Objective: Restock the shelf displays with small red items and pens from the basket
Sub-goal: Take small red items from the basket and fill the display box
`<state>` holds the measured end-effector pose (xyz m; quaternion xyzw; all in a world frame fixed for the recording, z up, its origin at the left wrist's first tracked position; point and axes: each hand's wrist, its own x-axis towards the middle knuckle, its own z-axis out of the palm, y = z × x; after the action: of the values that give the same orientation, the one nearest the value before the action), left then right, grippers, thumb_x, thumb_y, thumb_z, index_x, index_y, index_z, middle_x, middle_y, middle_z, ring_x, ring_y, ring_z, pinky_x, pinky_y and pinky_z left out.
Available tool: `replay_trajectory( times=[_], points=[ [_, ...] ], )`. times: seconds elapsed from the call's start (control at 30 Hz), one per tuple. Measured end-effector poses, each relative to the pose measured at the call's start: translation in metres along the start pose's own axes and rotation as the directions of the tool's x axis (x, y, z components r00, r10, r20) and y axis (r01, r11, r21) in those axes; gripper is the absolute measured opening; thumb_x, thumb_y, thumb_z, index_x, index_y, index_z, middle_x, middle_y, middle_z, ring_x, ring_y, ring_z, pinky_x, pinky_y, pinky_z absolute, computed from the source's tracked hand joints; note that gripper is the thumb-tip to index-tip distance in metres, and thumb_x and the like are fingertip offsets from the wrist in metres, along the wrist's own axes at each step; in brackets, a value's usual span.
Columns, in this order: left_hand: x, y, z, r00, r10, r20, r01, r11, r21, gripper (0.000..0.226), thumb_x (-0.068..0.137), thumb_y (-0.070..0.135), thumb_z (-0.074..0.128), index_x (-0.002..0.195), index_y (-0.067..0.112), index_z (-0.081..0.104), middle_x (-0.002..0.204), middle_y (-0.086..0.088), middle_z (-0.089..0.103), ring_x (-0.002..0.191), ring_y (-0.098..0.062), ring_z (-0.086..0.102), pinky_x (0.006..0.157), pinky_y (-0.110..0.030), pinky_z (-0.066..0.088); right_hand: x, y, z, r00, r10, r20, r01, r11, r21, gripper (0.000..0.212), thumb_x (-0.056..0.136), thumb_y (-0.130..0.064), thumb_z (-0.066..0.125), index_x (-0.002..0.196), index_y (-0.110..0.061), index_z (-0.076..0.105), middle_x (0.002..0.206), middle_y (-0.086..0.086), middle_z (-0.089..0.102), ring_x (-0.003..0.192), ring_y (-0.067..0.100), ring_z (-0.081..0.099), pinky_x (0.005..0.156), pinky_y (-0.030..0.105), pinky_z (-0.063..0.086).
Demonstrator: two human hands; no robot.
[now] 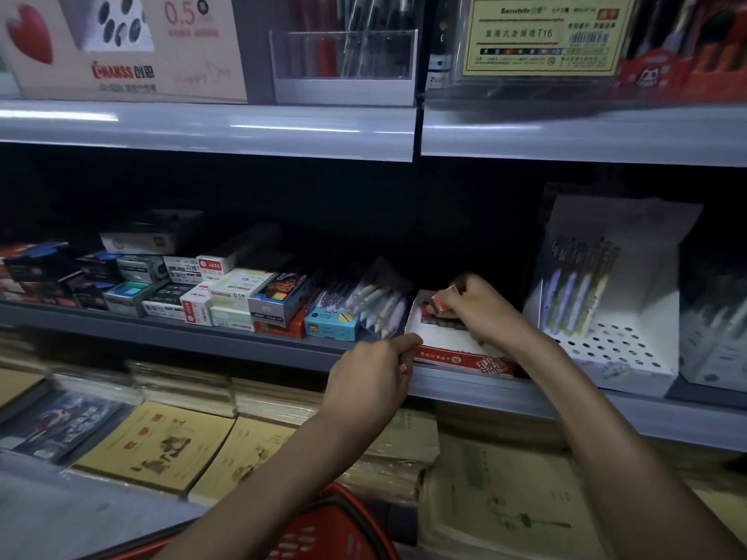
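Shelf bay, contents listed from the left. Upper shelf: cardboard carton printed with a red heart, then a clear pen holder, then a yellow label card. Middle shelf, left part: small stationery boxes stacked in rows, ending in a blue box with a packet of pastel pens leaning just beside it. Below the shelf: flat stacks of notebooks. Bottom edge of view: red basket, rim only, beneath the left forearm. Left hand: fingers curled, thumb lying against the front left corner of the display tray; a second red item shows between the fingers, seemingly pinched, though blur makes this uncertain. Display tray: white inside, red front panel, standing at the shelf's front edge; a row of red items lines its back. Right hand: over the back of the tray, thumb and fingertips pinching a small red item, held tilted just above that row. Right of the tray, near it: white perforated pen stand, several pens upright in its holes.
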<state>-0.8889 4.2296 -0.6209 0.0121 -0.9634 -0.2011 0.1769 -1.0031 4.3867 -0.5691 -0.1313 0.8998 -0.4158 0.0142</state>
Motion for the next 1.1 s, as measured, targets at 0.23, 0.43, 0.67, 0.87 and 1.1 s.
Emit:
replay_trajectory(
  times=[0.23,0.43,0.67,0.87,1.1],
  points=[
    [0.002,0.0,0.006,0.999,-0.026,-0.031,0.023,0.996,-0.092,0.027,0.106,0.041,0.045,0.127,0.044,0.062,0.1,0.002,0.075,0.091,-0.024,0.071,0.075,-0.043,0.059,-0.007,0.001,-0.012,0.994,-0.064,-0.085,0.061,0.997,-0.037,0.015,0.082,-0.026,0.085,0.087,-0.02,0.073,0.083,-0.01,0.067,0.079,0.007,0.063,0.064,0.021,0.046],
    [0.001,0.0,0.009,0.998,-0.025,-0.053,0.019,0.993,-0.121,0.021,0.106,0.04,0.046,0.12,0.043,0.062,0.09,0.004,0.073,0.082,-0.022,0.07,0.07,-0.044,0.058,-0.008,0.005,0.002,0.999,0.044,-0.001,-0.044,0.998,-0.055,0.028,0.079,-0.02,0.088,0.101,-0.023,0.071,0.088,0.003,0.076,0.064,0.014,0.074,0.068,0.034,0.063],
    [-0.002,-0.004,0.012,0.998,-0.014,-0.061,0.006,0.99,-0.139,0.024,0.106,0.041,0.047,0.127,0.047,0.058,0.091,0.006,0.073,0.081,-0.02,0.07,0.068,-0.043,0.058,-0.016,0.007,-0.003,0.998,0.012,0.055,0.003,0.965,-0.263,0.022,0.082,-0.024,0.084,0.074,-0.04,0.071,0.097,-0.012,0.067,0.112,0.022,0.061,0.1,0.042,0.053],
    [-0.002,-0.004,0.011,0.998,-0.007,-0.062,-0.001,0.992,-0.129,0.031,0.107,0.042,0.046,0.134,0.048,0.058,0.093,0.003,0.074,0.082,-0.018,0.07,0.067,-0.038,0.057,-0.021,0.003,0.005,0.984,-0.054,0.169,0.098,0.959,-0.265,0.038,0.101,-0.006,0.051,0.13,-0.024,0.069,0.128,-0.004,0.067,0.107,0.011,0.062,0.083,0.019,0.053],
    [-0.003,-0.007,0.012,0.998,-0.005,-0.063,-0.004,0.99,-0.14,0.033,0.107,0.041,0.045,0.137,0.049,0.057,0.089,0.001,0.075,0.075,-0.02,0.069,0.065,-0.04,0.056,-0.028,0.004,0.004,0.993,-0.107,0.053,0.119,0.909,-0.4,0.038,0.099,-0.008,0.046,0.126,-0.021,0.069,0.127,0.004,0.067,0.116,0.025,0.059,0.096,0.041,0.052]
  ],
)
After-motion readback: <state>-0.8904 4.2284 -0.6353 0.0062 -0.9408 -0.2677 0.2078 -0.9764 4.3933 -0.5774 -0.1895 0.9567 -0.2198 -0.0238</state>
